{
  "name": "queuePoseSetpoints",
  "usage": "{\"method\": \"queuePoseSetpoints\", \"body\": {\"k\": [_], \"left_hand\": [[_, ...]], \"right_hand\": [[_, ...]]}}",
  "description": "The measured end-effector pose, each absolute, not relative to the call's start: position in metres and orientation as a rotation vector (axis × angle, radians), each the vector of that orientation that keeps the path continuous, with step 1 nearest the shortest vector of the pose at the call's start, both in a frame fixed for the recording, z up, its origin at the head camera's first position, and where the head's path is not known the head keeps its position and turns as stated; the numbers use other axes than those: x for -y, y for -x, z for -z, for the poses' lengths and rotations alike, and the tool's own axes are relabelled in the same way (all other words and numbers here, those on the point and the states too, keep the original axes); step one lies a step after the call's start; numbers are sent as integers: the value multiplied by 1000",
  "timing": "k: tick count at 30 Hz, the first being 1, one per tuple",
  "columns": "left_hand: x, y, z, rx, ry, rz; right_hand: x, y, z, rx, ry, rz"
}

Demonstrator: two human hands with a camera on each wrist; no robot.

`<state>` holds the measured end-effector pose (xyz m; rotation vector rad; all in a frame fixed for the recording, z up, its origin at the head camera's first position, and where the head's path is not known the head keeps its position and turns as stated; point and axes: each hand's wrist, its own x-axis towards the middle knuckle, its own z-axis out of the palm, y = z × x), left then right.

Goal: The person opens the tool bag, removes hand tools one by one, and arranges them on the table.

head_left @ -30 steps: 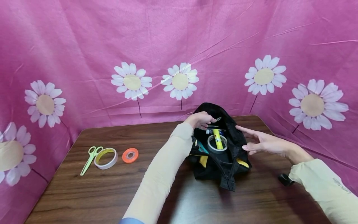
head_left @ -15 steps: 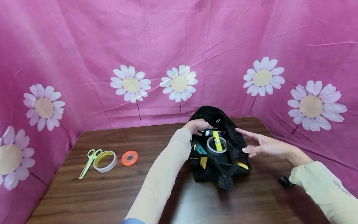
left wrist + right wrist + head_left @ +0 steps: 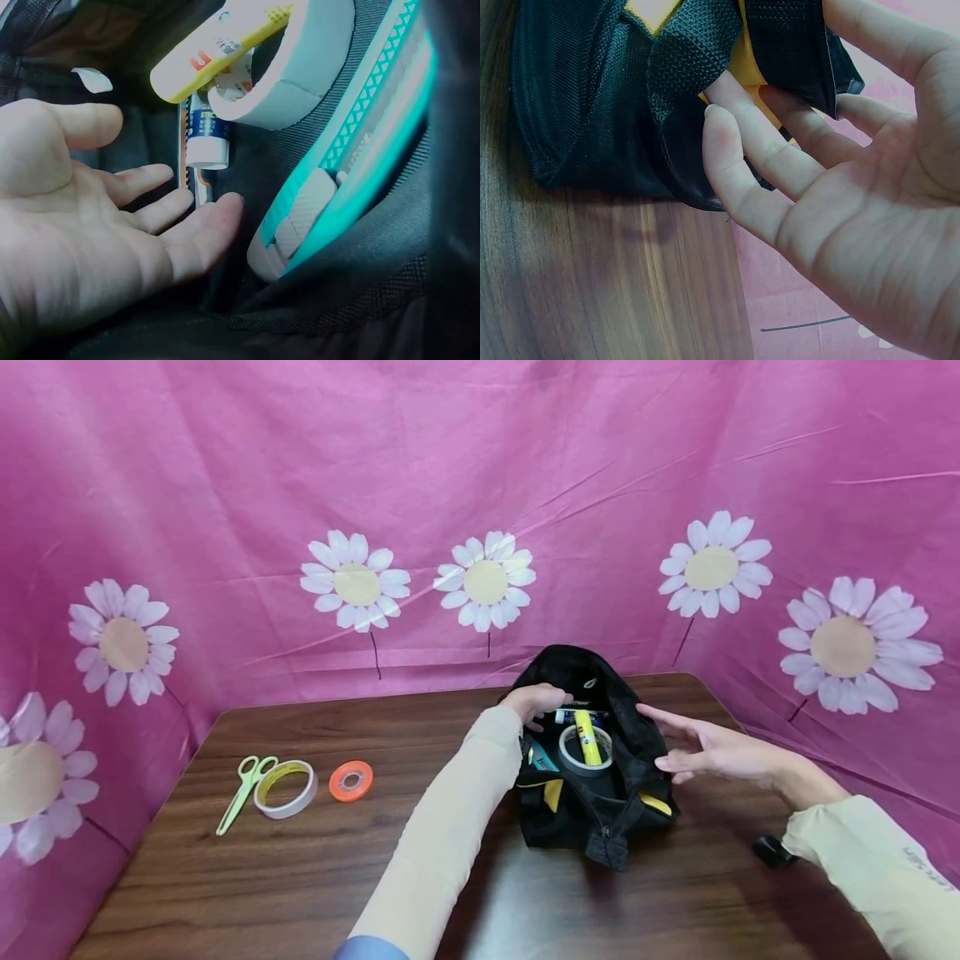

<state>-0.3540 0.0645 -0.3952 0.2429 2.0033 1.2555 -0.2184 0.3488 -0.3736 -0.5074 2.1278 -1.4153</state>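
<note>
Bag, black with yellow trim (image 3: 553,833): one, upright and unzipped, right of centre on the bench (image 3: 225,893).

Hands: two. The left hand (image 3: 97,202) is inside the bag, fingers loosely spread and holding nothing, near the glue sticks. The right hand (image 3: 720,752) is at the bag's right side, fingers apart and resting against the fabric; no pinch is evident.

Hazards, as judged: the soft walls could sag over the contents should the right hand's support slacken. The yellow glue stick (image 3: 587,739), lying across a tape roll, could roll off if nudged by the left fingers. The teal cutter (image 3: 307,206) could nick a finger if its blade were out; the blade end cannot be made out.

Contents visible: yellow glue stick, one; blue-and-white glue stick (image 3: 208,139), one; grey-white tape roll (image 3: 307,75), one; cutter, one. A thin strip beside the glue is unidentified.

On the bench, left: green scissors (image 3: 239,798), one pair; white tape roll (image 3: 291,807), one, just beside them; orange tape roll (image 3: 337,783), one, slightly apart.

Backdrop: pink cloth (image 3: 600,468) with six daisies, one cropped.
</note>
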Motion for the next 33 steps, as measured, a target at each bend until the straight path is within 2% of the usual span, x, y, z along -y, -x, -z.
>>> {"method": "queuePoseSetpoints", "body": {"k": [13, 33], "left_hand": [[-67, 347, 395, -2079, -193, -1245], [-60, 351, 389, -2079, -278, -1097]], "right_hand": [[-349, 216, 371, -2142, 542, 1406], [-348, 215, 369, -2181, 524, 1380]]}}
